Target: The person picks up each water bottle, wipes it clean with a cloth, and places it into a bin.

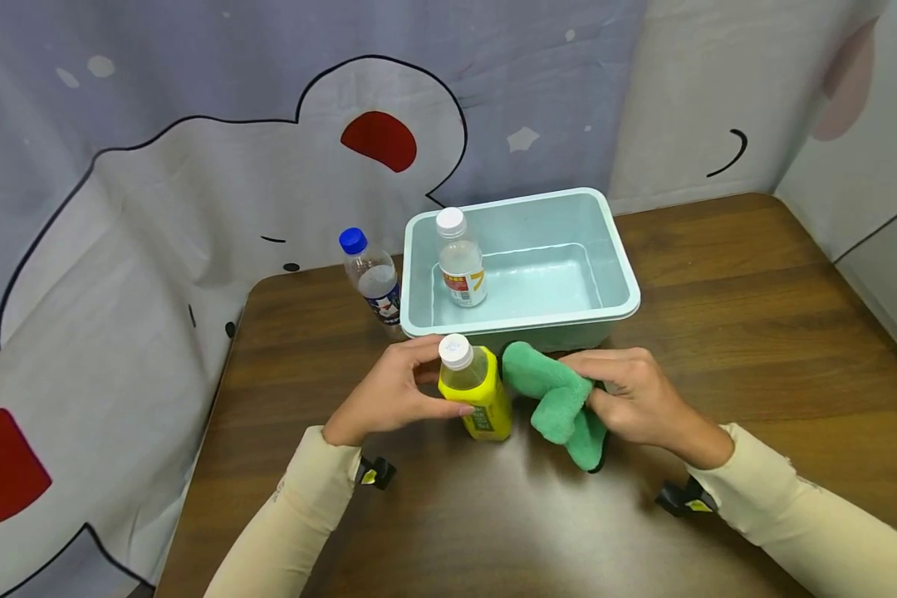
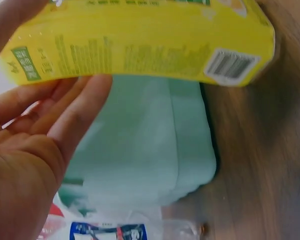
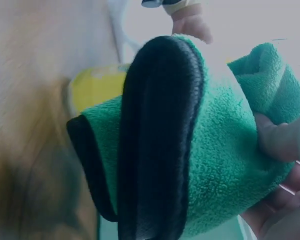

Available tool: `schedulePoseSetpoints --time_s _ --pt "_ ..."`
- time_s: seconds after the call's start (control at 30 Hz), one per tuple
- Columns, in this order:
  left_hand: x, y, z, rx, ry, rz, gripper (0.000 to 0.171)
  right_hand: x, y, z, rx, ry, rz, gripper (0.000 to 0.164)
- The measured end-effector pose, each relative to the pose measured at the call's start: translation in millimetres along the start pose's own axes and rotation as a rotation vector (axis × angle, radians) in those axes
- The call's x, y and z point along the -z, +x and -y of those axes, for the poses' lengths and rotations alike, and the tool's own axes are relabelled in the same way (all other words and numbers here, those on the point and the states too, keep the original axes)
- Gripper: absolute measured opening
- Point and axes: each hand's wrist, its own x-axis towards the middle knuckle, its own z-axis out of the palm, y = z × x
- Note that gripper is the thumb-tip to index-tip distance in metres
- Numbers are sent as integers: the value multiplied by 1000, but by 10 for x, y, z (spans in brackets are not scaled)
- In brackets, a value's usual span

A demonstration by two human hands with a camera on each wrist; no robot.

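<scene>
Brown wood grain covers the table (image 1: 718,282) beneath your work, a flat base for everything on it. Above the centre of the frame, the pale green rectangular plastic tub (image 1: 538,228) sits open side up at the back, which likely leaves your arms room in front of it. Right of centre, your right hand (image 1: 635,399) pinches a folded, black-edged green cloth (image 1: 561,411) between thumb and fingers; bunching it that way probably makes it easier to control. At centre, your left hand (image 1: 396,390) wraps the yellow-labelled, white-capped plastic bottle (image 1: 486,407), thumb in front and fingers behind, presumably to steady it beside the cloth; whether its base touches the table cannot be told. Left of the tub, the clear blue-capped plastic bottle (image 1: 377,282) stands just beside the wall, out of your grip. Inside the tub's left end, the clear white-capped plastic bottle (image 1: 463,266) stands upright, where nearby walls should limit any tipping.
</scene>
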Motion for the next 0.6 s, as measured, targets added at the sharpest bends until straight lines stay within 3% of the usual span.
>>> schedulePoseSetpoints --time_s 0.33,0.6 --pt "-111 119 -51 -67 45 -1 60 -57 225 184 -1 15 -126 41" --pt "-165 191 -66 -88 68 -17 61 -95 378 273 22 -52 -102 39"
